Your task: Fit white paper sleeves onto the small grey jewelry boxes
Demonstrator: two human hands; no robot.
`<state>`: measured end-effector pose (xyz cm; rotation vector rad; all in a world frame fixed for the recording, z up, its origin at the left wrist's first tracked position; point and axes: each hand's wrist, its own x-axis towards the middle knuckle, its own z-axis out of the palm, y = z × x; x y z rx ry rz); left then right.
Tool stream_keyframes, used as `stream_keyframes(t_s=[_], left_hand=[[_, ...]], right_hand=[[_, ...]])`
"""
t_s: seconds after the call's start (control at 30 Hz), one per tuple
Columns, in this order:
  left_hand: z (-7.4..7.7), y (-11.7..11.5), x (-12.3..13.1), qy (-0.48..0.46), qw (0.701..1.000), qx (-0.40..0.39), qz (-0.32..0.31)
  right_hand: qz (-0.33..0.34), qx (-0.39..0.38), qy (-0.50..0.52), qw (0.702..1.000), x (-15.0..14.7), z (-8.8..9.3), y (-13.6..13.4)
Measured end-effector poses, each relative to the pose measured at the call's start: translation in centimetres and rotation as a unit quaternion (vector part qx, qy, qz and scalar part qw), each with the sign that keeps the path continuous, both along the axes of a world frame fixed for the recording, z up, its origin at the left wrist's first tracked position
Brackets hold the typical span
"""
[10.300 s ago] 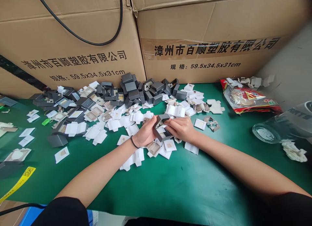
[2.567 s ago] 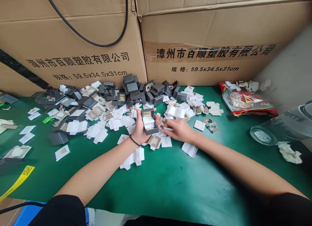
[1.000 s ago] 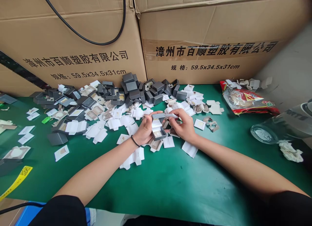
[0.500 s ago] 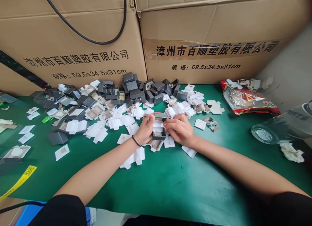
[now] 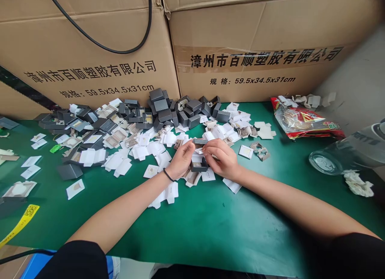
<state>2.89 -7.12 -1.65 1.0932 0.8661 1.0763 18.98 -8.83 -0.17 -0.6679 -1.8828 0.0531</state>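
Over the middle of the green table, my left hand (image 5: 182,160) grips a small open black box (image 5: 199,165) by its left side. The fingers of my right hand (image 5: 221,157) are pinched at the box's right side, on a white paper piece (image 5: 199,150) at its opening. Something pale yellowish shows in the lower part of the box. White paper pieces and cards (image 5: 150,148) lie loose behind and around both hands, and a white card (image 5: 208,175) is just below the box.
Black boxes (image 5: 161,105) are heaped before large cartons (image 5: 258,34). At the right are a red snack packet (image 5: 303,120), a clear bottle (image 5: 345,152) and crumpled tissue (image 5: 357,184). A yellow strip (image 5: 21,225) lies at left; a black cable (image 5: 99,45) hangs above.
The white paper at the box's opening now looks folded up or raised, and my right fingers have shifted slightly up over it. The view has moved slightly.
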Motion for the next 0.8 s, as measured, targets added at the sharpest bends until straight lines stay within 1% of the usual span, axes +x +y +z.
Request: stream_keyframes(t_s=[0.07, 0.17, 0.3, 0.4, 0.53, 0.63, 0.7, 0.8], left_hand=[[-0.3, 0.0, -0.2, -0.006, 1.0, -0.02, 0.005], [-0.7, 0.1, -0.2, -0.02, 0.999, -0.039, 0.018], [-0.6, 0.0, 0.0, -0.033, 0.998, -0.045, 0.022], [-0.2, -0.3, 0.2, -0.033, 0.999, -0.042, 0.0], [0.7, -0.5, 0.2, -0.008, 0.998, -0.026, -0.055], [1.1, -0.5, 0.2, 0.001, 0.998, -0.017, -0.06], [1.2, -0.5, 0.2, -0.008, 0.998, -0.027, -0.065], [1.2, -0.5, 0.2, -0.049, 0.994, -0.065, -0.074]], right_hand=[[-0.007, -0.015, 0.007, 1.0, 0.1, -0.1, 0.1], [-0.017, -0.017, 0.012, 1.0, 0.3, -0.2, 0.2], [-0.043, -0.018, 0.014, 0.999, 0.3, -0.1, 0.5], [-0.048, -0.03, 0.017, 0.998, 0.4, -0.3, 0.8], [-0.054, -0.047, 0.007, 0.997, 0.6, -0.7, 1.2], [-0.05, -0.038, -0.002, 0.998, 0.7, -0.9, 1.4], [-0.043, -0.029, -0.004, 0.999, 0.7, -0.9, 1.4], [-0.036, -0.02, -0.008, 0.999, 0.7, -0.9, 1.4]])
